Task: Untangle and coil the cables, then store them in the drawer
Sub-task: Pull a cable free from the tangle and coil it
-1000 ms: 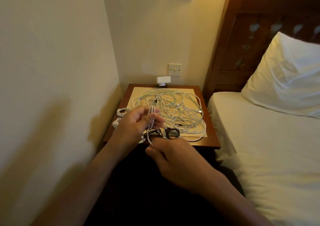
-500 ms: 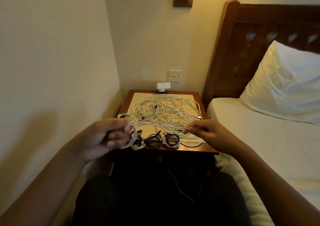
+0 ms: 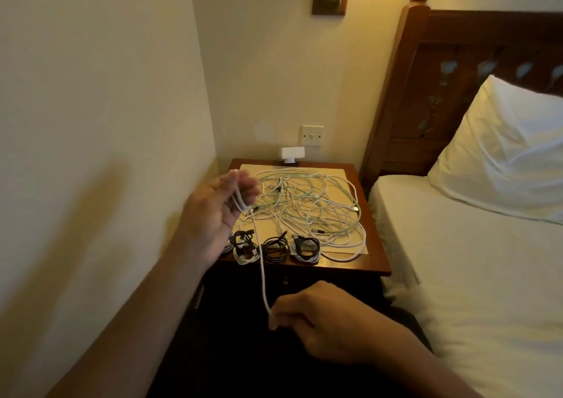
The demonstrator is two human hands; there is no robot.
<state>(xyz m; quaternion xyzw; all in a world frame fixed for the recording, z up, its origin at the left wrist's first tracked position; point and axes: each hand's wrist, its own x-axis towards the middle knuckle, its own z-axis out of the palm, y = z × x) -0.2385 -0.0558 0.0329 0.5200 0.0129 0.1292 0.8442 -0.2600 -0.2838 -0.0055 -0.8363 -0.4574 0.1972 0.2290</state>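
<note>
The left hand (image 3: 219, 211) gripped several loops of a thin white cable (image 3: 261, 263), fingers curled round them; the right hand (image 3: 320, 315) pinched it lower down. A tangled white-and-green cable pile (image 3: 310, 205) lay on the brown wooden nightstand (image 3: 377, 245).

On your right, a white pillow (image 3: 499, 150) is leaning against the dark wooden headboard (image 3: 457, 71) of the bed (image 3: 472, 275). Ahead of you, a wall switch (image 3: 313, 135) is sitting just above a small white device (image 3: 289, 154) at the back of the table (image 3: 377, 257), and a cream mat (image 3: 341, 172) is lying on it.
</note>
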